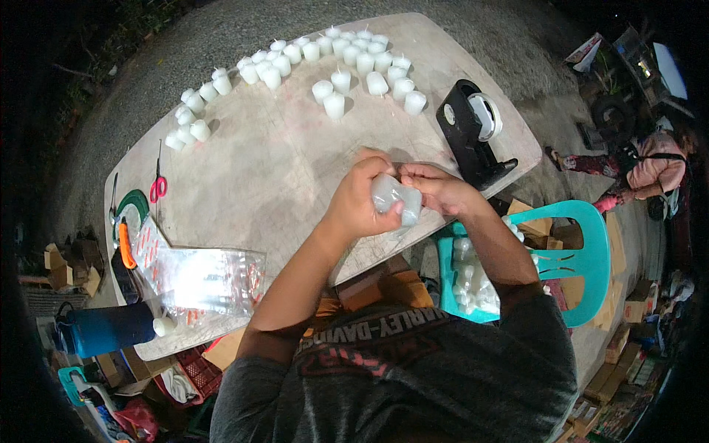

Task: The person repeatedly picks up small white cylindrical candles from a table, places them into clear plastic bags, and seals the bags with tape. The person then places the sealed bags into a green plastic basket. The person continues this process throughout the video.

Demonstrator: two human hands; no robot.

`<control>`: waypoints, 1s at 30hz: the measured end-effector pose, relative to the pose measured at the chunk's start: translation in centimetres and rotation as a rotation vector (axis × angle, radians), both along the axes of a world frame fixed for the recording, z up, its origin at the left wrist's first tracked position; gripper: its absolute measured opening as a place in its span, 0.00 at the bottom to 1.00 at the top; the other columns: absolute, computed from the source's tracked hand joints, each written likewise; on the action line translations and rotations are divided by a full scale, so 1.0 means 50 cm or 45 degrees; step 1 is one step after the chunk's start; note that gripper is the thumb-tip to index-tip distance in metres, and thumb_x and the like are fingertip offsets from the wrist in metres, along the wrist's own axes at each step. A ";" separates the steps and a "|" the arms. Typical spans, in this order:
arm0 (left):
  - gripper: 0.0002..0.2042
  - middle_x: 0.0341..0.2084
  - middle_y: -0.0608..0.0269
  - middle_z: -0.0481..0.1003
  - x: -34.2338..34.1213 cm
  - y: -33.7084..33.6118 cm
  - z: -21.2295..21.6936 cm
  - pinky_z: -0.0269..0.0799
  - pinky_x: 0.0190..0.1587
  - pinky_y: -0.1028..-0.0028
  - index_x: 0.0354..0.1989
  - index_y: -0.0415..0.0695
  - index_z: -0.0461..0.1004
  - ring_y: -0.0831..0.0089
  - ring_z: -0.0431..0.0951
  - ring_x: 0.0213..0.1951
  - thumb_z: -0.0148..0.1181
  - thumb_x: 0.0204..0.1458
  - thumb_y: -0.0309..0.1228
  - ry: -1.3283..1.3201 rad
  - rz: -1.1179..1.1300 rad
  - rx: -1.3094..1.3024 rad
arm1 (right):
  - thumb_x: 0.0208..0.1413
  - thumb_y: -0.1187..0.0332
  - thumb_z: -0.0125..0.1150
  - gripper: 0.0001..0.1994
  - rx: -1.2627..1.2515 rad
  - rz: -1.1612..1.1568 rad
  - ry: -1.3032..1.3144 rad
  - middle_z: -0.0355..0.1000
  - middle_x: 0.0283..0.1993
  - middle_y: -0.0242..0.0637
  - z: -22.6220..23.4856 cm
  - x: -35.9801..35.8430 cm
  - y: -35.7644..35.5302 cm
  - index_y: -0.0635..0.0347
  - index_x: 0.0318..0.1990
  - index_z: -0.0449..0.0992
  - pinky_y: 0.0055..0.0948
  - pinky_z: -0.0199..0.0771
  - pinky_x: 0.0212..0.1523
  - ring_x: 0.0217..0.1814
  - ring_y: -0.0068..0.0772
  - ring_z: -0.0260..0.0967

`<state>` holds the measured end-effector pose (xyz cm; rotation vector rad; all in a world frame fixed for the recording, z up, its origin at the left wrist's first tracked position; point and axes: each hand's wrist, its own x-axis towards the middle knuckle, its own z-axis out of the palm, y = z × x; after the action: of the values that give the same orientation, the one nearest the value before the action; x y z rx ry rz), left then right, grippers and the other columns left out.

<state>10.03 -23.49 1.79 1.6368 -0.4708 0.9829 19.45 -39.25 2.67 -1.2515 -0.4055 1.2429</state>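
My left hand is wrapped around a clear plastic packet with white candles inside, held just over the table's near edge. At the far right end of the packet, the fingers of my right hand are pinched together on its plastic; my fingers hide that edge. Loose white votive candles with short wicks stand in a curved row along the table's far side, and a few lie tipped over. To the right of my hands sits a black tape dispenser with a tape roll.
On the table's left lie pink-handled scissors, an orange-handled tool, clear printed bags and a blue bottle. A teal chair at right holds wrapped candles. Another person is farther right.
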 end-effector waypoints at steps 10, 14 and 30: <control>0.29 0.40 0.48 0.68 0.002 0.017 -0.055 0.69 0.41 0.67 0.48 0.42 0.57 0.62 0.71 0.39 0.65 0.41 0.39 -0.024 0.036 -0.122 | 0.59 0.56 0.52 0.17 -0.176 -0.241 -0.336 0.69 0.38 0.31 -0.039 -0.031 0.000 0.59 0.48 0.67 0.22 0.70 0.31 0.33 0.21 0.67; 0.26 0.38 0.51 0.68 0.000 0.001 0.008 0.67 0.41 0.69 0.48 0.38 0.59 0.66 0.70 0.36 0.57 0.51 0.46 -0.257 0.257 -0.195 | 0.60 0.57 0.52 0.16 0.131 -0.775 0.141 0.70 0.35 0.33 0.002 -0.094 0.030 0.62 0.45 0.69 0.22 0.70 0.32 0.33 0.23 0.67; 0.42 0.50 0.53 0.63 0.000 0.013 0.005 0.61 0.55 0.69 0.58 0.40 0.55 0.66 0.63 0.54 0.73 0.32 0.32 0.800 -0.352 -0.225 | 0.48 0.76 0.60 0.14 0.292 -0.555 -1.532 0.65 0.50 0.37 0.072 -0.092 -0.004 0.61 0.45 0.75 0.23 0.62 0.47 0.44 0.22 0.59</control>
<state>10.01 -22.85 2.06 1.5667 -0.1655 0.2661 14.84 -39.44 6.27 -1.6614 -1.0220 -0.0446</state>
